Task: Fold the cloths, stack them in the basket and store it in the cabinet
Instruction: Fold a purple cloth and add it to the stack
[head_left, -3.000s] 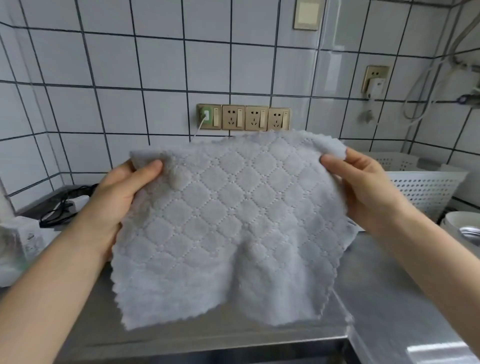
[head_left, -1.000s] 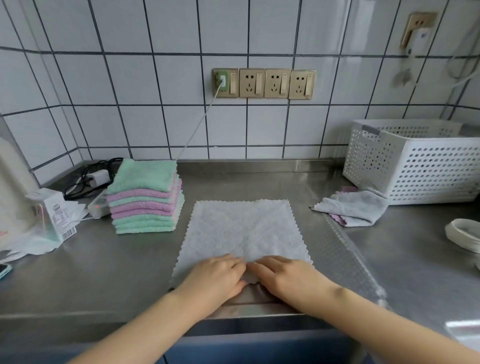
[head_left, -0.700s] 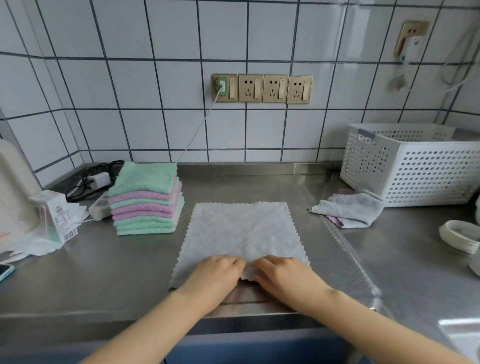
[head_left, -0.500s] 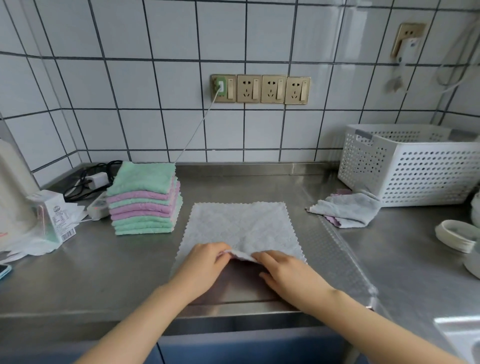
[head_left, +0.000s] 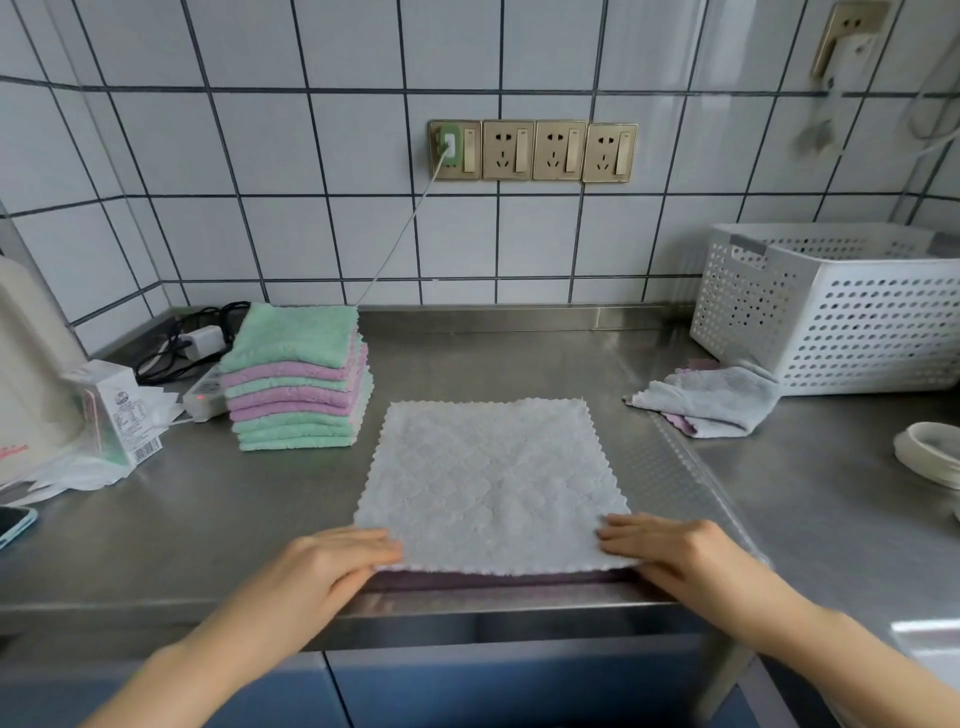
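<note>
Lower centre: left hand (head_left: 332, 561) and right hand (head_left: 670, 545), fingers flat, press the near corners of the grey quilted cloth (head_left: 491, 483) | centre-left: folded green-and-purple stack (head_left: 296, 379) | right: crumpled cloth (head_left: 709, 400) against the white perforated basket (head_left: 841, 312)

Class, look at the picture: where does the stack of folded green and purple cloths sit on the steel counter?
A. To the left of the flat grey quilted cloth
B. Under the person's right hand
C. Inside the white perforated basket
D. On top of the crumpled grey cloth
A: the stack of folded green and purple cloths stands on the counter left of the flat grey quilted cloth, far from the white perforated basket.
</note>
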